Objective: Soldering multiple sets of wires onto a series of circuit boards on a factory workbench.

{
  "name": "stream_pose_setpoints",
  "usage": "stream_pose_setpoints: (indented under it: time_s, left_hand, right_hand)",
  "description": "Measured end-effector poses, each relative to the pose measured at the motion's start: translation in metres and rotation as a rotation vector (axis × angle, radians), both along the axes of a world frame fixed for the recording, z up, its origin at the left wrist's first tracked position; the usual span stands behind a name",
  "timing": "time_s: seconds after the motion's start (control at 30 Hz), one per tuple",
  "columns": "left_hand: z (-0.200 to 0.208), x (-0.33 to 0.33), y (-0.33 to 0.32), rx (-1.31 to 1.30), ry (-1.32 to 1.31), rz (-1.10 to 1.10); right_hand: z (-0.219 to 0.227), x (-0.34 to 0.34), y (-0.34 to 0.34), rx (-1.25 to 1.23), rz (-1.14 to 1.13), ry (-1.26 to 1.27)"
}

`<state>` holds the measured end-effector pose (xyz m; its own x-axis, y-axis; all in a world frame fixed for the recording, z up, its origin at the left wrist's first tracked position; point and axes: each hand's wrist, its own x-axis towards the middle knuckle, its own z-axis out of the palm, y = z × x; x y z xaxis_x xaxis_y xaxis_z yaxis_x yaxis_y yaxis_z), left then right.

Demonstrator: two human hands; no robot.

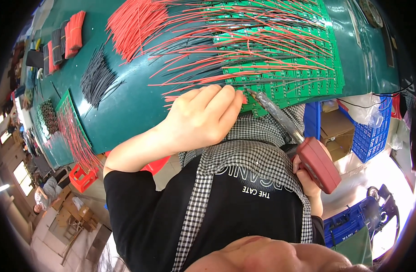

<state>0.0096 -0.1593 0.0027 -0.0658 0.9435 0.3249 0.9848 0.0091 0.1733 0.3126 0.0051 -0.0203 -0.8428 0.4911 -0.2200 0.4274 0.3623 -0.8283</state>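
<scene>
My left hand is closed at the near edge of the green circuit boards, its fingertips pinched around a thin red wire partly hidden by the fingers. In my right hand is a soldering gun with a dark red handle and a long metal shaft. Its tip points up and left, just right of my left fingertips, close to the board edge. Rows of red and black wires spread over the boards, their loose ends fanning left across the green table mat.
Loose red wires and black wires lie in piles on the left, with tied bundles beyond. Another board with red wires sits at the table's left end. A blue crate stands at the right; a red stool is lower left.
</scene>
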Motion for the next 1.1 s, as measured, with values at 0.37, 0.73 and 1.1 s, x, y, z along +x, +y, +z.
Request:
stream_pose_setpoints:
  time_s: [0.37,0.73,1.1]
  left_hand:
    - [-0.002,0.000,0.000,0.003,0.013,0.000]
    - [0.004,0.003,0.004,-0.007,-0.037,0.021]
    - [-0.003,0.008,0.018,0.070,0.047,-0.024]
  right_hand:
    - [0.011,-0.020,0.003,-0.030,0.059,0.207]
    - [-0.001,0.012,-0.002,-0.110,-0.142,0.066]
    - [0.000,0.011,0.001,-0.085,-0.121,0.075]
